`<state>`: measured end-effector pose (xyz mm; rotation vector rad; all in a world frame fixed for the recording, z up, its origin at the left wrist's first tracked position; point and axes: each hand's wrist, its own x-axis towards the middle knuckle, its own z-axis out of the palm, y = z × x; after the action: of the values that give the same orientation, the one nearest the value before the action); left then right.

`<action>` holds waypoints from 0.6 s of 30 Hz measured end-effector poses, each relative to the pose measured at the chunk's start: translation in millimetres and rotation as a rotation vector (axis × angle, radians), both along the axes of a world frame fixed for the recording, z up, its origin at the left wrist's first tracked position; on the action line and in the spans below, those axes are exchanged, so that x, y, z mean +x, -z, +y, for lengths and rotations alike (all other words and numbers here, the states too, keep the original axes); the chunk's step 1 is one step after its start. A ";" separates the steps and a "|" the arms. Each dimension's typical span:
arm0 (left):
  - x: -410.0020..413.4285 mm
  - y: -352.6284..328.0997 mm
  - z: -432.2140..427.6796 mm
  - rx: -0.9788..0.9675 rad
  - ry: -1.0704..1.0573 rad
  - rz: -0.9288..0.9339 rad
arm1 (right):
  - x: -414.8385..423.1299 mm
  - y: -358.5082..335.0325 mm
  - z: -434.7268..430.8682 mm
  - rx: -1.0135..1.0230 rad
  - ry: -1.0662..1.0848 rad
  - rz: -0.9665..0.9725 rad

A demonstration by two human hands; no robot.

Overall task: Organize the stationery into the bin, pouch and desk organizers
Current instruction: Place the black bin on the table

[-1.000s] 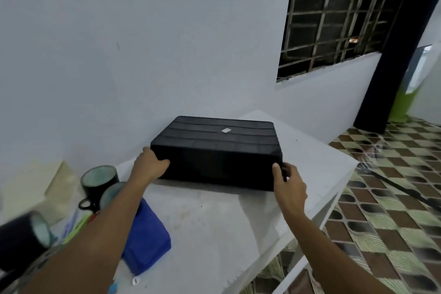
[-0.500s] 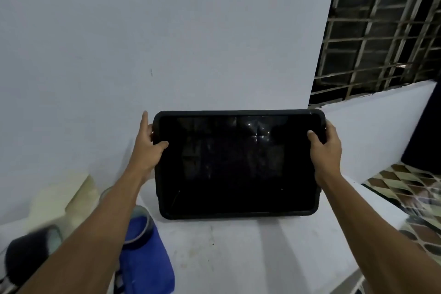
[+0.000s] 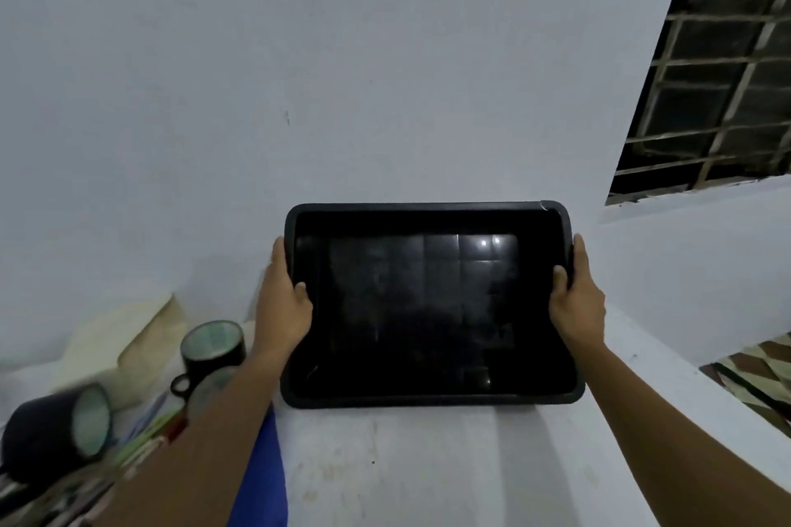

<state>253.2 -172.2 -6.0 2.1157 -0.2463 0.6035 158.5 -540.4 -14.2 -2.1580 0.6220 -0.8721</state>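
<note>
A black plastic bin is tilted with its open mouth facing me, its lower rim near the white table. Nothing shows inside it. My left hand grips the bin's left rim, thumb hooked inside. My right hand grips the right rim the same way. A blue pouch lies under my left forearm, mostly hidden. Black mugs used as organizers stand at the left, with pens and pencils scattered beside them.
Another black mug lies on its side at the far left. Cream paper leans against the white wall. The table's right edge drops to a tiled floor. A barred window is at the upper right.
The bin was upside down on the table; both hands lifted and turned it until its open side faces me, and it has come down lower toward the table.
</note>
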 end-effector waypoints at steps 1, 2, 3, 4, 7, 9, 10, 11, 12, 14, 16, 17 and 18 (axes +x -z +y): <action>-5.0 6.5 -2.8 0.034 -0.022 0.028 | 6.5 0.5 1.0 -0.010 0.038 0.022; -9.3 11.7 -5.3 0.078 -0.046 0.051 | 14.6 0.2 0.3 -0.029 0.048 0.047; -11.7 15.1 -5.7 0.133 -0.077 0.075 | 24.0 -0.4 -0.6 -0.056 0.025 0.083; -11.1 17.2 -4.5 0.197 -0.110 0.104 | 32.5 -0.8 -2.3 -0.100 -0.019 0.131; -4.5 21.2 6.3 0.355 -0.236 0.251 | 56.1 4.2 -4.8 -0.212 -0.190 0.282; -0.9 26.8 13.2 0.411 -0.266 0.299 | 65.1 7.0 0.2 -0.241 -0.256 0.344; 1.2 30.9 15.2 0.433 -0.268 0.303 | 70.2 9.7 1.7 -0.237 -0.280 0.353; 2.5 33.1 17.5 0.457 -0.260 0.292 | 73.3 9.4 3.9 -0.229 -0.298 0.350; 3.6 35.9 18.9 0.484 -0.248 0.279 | 76.5 10.0 5.3 -0.207 -0.321 0.349; 5.9 39.5 22.1 0.541 -0.234 0.263 | 81.9 9.8 6.0 -0.127 -0.380 0.327; 8.1 42.3 26.7 0.609 -0.233 0.259 | 87.0 9.4 6.3 -0.068 -0.415 0.332; 8.9 43.4 28.9 0.628 -0.230 0.258 | 89.9 9.8 7.0 -0.083 -0.416 0.351; 9.5 43.5 30.5 0.631 -0.229 0.258 | 91.0 9.7 9.2 -0.155 -0.406 0.381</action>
<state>262.6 -141.6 -49.5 2.8309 -0.0464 0.4034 249.4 -531.2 -23.9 -2.4956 0.2784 -0.3007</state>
